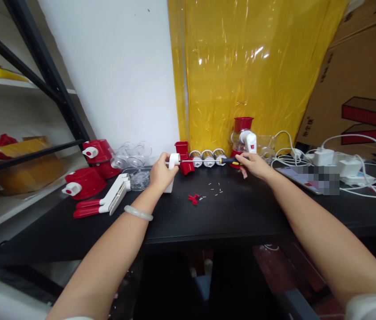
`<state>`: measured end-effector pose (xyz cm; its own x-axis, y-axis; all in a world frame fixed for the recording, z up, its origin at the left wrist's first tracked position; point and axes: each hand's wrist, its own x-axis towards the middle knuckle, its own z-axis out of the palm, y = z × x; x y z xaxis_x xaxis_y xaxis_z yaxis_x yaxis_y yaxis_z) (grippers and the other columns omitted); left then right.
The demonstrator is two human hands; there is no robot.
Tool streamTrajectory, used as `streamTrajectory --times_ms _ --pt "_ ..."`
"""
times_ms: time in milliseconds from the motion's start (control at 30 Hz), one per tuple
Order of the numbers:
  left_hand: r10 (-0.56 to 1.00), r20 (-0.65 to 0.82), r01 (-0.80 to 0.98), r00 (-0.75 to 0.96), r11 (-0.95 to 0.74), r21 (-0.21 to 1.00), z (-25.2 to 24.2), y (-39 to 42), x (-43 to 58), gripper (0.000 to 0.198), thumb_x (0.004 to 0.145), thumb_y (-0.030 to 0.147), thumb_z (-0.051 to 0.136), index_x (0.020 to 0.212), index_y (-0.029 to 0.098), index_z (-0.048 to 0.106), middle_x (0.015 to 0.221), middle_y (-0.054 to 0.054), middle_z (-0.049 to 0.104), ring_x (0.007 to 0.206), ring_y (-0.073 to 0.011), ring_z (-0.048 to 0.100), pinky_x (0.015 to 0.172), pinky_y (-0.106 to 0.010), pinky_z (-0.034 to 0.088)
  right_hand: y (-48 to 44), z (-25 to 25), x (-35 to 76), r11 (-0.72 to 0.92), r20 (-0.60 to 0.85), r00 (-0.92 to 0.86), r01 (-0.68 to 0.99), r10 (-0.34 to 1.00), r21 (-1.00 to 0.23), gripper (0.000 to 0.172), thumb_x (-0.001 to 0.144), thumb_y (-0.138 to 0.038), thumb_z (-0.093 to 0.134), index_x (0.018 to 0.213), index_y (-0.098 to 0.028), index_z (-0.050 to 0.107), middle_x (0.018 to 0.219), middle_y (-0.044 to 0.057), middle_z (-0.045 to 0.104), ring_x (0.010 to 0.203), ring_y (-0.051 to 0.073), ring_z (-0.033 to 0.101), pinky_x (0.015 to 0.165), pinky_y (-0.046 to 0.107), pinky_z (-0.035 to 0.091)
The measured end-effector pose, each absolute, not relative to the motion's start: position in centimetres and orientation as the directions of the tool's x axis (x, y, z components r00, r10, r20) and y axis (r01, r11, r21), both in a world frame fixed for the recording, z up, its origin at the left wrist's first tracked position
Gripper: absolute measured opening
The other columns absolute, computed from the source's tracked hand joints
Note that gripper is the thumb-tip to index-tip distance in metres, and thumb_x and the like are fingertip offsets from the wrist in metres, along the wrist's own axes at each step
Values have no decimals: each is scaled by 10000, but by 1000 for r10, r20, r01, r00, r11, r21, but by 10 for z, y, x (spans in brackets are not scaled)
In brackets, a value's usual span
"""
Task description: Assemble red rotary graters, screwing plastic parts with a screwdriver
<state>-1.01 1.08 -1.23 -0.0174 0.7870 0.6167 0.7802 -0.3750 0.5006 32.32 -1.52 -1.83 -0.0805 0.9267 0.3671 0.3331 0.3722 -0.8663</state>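
My left hand (pixel 161 172) is closed round a white plastic part (pixel 175 158) with a round end, held just above the black table. A screwdriver (pixel 229 160) with a black and yellow handle lies level in my right hand (pixel 252 164), its fingers closed on the handle. Its long thin shaft points left and reaches the white part; whether the tip meets a screw is too small to tell. Below, on the table, are small red pieces (pixel 193 199) and several tiny metallic pieces (pixel 212 190), perhaps screws or pins.
Behind stand three drum-shaped cylinders (pixel 208 158), red plastic parts (pixel 188 166) and an assembled red-and-white device (pixel 243 138). To the left are red bases (pixel 85 182), clear plastic parts (pixel 140 178) and white-and-red handles (pixel 109 200). A tablet (pixel 294 178) and white cables (pixel 357 138) lie right.
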Motion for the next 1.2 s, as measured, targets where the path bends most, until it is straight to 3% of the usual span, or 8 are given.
streamTrajectory --times_ms 100,333,600,733,833,967,1067,1200 --pt "795 606 783 -4 -374 496 -13 10 -9 252 737 282 619 969 260 523 965 7 705 851 -191 664 682 -262 447 -15 -19 321 349 361 -29 341 932 -873 480 784 -684 559 689 -225 454 379 -57 491 330 104 481 571 311 546" --pt "774 633 764 -12 -402 505 -12 9 -8 241 733 287 622 953 254 529 967 7 703 804 -177 661 681 -260 451 -14 -19 322 353 352 -27 3 935 -936 583 603 -433 821 1006 -278 430 881 -37 676 750 168 709 732 381 592" --pt "783 622 763 -23 -388 517 -12 11 -9 249 733 298 622 963 252 537 966 -2 709 841 -189 662 714 -270 467 -16 -16 324 356 361 -8 193 932 -914 469 618 -558 791 823 -216 544 653 -3 670 577 155 664 627 311 575" --pt "776 631 754 -9 -410 514 -14 12 -10 251 727 294 623 963 256 543 940 4 710 838 -191 663 700 -270 467 -18 -15 323 345 362 -11 328 932 -879 473 720 -675 642 713 -219 516 418 -44 528 354 120 510 484 291 507" --pt "768 641 744 6 -432 510 -15 12 -10 251 720 288 627 956 257 546 931 10 709 825 -187 664 685 -266 464 -18 -15 322 326 355 12 363 935 -873 479 783 -679 564 645 -229 476 341 -57 443 311 116 461 563 328 546" --pt "763 646 742 22 -446 501 -14 11 -10 258 711 278 633 954 257 550 900 15 708 810 -185 664 676 -265 465 -13 -18 320 294 307 53 170 950 -940 411 717 -566 711 865 -242 506 600 -26 641 527 166 646 638 349 582" --pt "765 644 753 10 -429 499 -13 11 -9 260 716 277 632 963 253 554 931 3 711 836 -190 663 701 -271 472 -11 -21 322 324 325 29 30 945 -945 531 629 -436 807 1004 -276 468 830 -33 676 688 162 697 711 355 593" --pt "775 632 756 6 -417 504 -13 10 -9 268 714 279 630 968 249 550 926 -1 710 788 -182 657 707 -275 475 -12 -21 326 364 365 12 41 931 -931 487 627 -419 809 960 -258 493 793 -38 667 694 150 693 745 352 589"
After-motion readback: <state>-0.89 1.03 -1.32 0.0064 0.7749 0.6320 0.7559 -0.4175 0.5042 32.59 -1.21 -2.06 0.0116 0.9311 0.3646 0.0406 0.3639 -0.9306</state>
